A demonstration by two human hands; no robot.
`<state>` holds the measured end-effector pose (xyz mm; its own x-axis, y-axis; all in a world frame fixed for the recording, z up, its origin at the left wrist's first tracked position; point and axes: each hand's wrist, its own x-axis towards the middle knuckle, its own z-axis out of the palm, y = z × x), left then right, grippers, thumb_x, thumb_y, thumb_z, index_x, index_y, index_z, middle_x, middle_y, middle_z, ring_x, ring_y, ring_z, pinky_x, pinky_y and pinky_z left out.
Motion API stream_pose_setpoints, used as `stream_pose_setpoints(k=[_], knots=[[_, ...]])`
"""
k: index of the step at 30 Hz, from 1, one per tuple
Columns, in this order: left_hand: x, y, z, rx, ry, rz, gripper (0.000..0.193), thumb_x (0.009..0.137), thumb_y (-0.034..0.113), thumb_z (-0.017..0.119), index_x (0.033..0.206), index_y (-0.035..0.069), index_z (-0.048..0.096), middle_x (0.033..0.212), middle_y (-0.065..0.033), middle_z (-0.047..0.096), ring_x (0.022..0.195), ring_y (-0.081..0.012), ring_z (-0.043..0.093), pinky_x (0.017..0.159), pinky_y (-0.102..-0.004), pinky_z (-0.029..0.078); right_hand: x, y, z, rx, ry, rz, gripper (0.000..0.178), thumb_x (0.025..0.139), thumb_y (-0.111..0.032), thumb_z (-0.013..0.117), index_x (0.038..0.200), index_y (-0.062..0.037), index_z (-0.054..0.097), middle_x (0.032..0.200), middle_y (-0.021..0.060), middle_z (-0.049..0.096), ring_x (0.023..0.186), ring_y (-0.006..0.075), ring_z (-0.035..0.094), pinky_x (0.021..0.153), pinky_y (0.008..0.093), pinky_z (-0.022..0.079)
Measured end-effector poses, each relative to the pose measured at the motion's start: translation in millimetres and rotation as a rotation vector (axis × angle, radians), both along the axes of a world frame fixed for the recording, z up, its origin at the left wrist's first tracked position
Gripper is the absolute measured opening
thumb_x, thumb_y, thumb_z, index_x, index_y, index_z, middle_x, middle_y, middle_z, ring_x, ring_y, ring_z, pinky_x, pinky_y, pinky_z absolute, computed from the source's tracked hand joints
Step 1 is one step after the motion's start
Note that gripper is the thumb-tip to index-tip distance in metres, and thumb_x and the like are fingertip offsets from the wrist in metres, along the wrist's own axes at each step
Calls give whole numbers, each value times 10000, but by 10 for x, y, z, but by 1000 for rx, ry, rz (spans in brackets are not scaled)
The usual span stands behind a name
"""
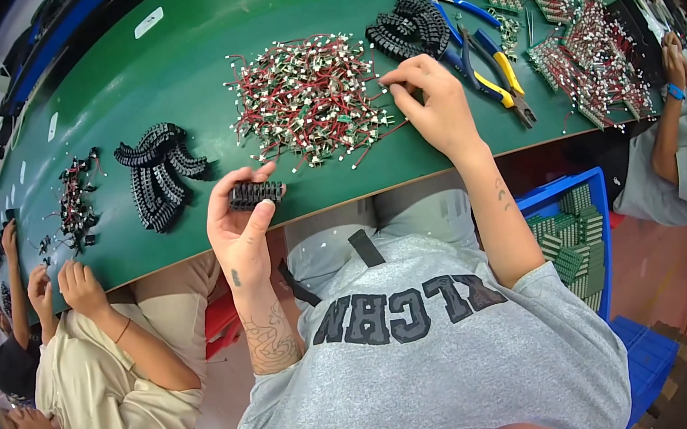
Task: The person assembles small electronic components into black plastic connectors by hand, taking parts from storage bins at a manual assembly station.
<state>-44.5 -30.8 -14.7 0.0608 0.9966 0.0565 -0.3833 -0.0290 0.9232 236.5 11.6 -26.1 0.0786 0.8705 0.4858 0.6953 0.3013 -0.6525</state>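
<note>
Black segmented strip is held in the left hand, between thumb and curled fingers, above the near edge of the green table; the right hand, its fingers narrowed, is positioned at the right edge of the red-wired connector pile (whether anything is gripped cannot be told); beyond that hand, 1 pair of yellow-and-blue pliers is laid.
</note>
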Motion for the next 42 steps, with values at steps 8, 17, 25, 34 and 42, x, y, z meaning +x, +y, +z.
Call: stream_pose_setpoints(k=[8, 17, 25, 34, 42], knots=[[-93, 59, -159, 132, 19, 55, 451, 731, -43, 709, 1151, 42, 568, 1108, -116, 572, 945, -208, 573, 828, -330, 495, -14, -8, 124, -248, 104, -40, 96, 766, -55, 676, 862, -49, 684, 818, 15, 585, 604, 113, 490, 568, 247, 409], [220, 130, -141, 256, 652, 487, 328, 774, 16, 730, 1079, 31, 609, 1080, -85, 564, 911, -169, 566, 734, -277, 517, -62, 195, 19, -151, 81, 26, 124, 760, -33, 681, 883, -38, 670, 807, 21, 582, 599, 112, 480, 573, 239, 410], [261, 181, -139, 256, 636, 512, 295, 802, 25, 716, 1077, 18, 611, 1061, -81, 554, 900, -156, 563, 681, -243, 518, -24, 195, 13, -121, 203, 24, 135, 751, -19, 686, 883, -36, 669, 841, 22, 616, 637, 105, 518, 597, 229, 428], [200, 166, -142, 272, 670, 411, 305, 829, 27, 679, 1121, 17, 595, 1087, -87, 549, 913, -162, 558, 741, -245, 505, 13, 130, 64, -105, 375, 63, 158, 783, 5, 666, 929, -37, 707, 896, 21, 651, 720, 84, 565, 625, 199, 438], [149, 141, -158, 351, 490, 291, 292, 894, 21, 579, 1179, -20, 537, 1145, -112, 528, 920, -175, 571, 753, -249, 510, 3, 57, 116, -52, 583, 132, 162, 791, 25, 679, 944, -13, 714, 902, 24, 651, 748, 102, 587, 641, 182, 449]])
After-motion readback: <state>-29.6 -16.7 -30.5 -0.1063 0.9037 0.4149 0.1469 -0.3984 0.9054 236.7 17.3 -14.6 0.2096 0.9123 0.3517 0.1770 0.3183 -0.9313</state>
